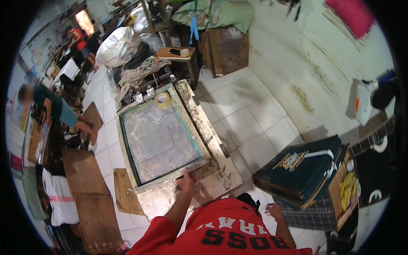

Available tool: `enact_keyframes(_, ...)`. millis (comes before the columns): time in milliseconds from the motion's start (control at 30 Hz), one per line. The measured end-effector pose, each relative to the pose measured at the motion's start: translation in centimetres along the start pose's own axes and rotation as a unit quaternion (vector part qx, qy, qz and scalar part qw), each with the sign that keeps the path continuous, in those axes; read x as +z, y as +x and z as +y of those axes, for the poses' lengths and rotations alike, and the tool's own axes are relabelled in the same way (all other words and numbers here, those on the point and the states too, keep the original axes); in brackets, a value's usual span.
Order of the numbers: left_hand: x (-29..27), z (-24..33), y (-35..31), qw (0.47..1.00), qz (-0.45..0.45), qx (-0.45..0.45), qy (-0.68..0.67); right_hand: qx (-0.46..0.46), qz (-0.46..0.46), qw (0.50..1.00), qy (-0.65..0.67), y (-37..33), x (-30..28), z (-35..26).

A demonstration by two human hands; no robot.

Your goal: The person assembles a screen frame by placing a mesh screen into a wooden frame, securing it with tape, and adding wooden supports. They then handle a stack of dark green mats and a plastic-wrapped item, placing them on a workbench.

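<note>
A wooden screen-printing frame [203, 162] lies on a stained, light-coloured table [157, 205] in front of me. Its greyish mesh [155, 134] has dark green edging, and a roll of yellowish tape [162, 100] rests at the far end. My left hand [185, 182] is at the frame's near rail, index finger stretched toward it and thumb apart; the other fingers are partly hidden. Down by my right side, my right hand [274, 210] holds nothing visible, its fingers spread. Nearest to it is a stack of dark green boards [293, 170].
Metal clamps [151, 92] and a crumpled cloth [138, 76] are at the table's far end. Beyond stands a small wooden table [187, 54]. Brown boards [91, 195] lie at left, where a person in a dark shirt [53, 102] stands. Another person in red [77, 37] is farther back.
</note>
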State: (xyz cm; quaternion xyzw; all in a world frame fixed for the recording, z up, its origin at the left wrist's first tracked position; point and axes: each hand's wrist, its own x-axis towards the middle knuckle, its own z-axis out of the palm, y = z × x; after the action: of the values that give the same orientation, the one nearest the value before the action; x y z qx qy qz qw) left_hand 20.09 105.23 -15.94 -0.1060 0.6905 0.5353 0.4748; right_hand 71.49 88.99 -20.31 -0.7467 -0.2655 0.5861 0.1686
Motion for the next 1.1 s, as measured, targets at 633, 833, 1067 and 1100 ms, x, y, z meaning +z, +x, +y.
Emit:
enact_keyframes(633, 9.7, -5.6, -1.6, 0.950, 0.218, 0.222, 0.015, -0.078, -0.044, 0.995, -0.051, 33.6, -14.2, -40.5)
enact_keyframes(833, 11.0, -4.8, -2.2, 0.941, 0.240, 0.213, -0.107, -0.091, -0.179, 0.953, -0.225, 33.3, -9.5, -44.7)
enact_keyframes(1067, 11.9, -4.6, -2.1, 0.929, 0.297, 0.165, -0.146, -0.157, -0.261, 0.847, -0.436, 35.1, -7.2, -51.6)
enact_keyframes(1100, 11.9, -4.7, -1.9, 0.928, 0.309, 0.153, -0.144, -0.159, -0.260, 0.848, -0.433, 35.7, -6.9, -53.2)
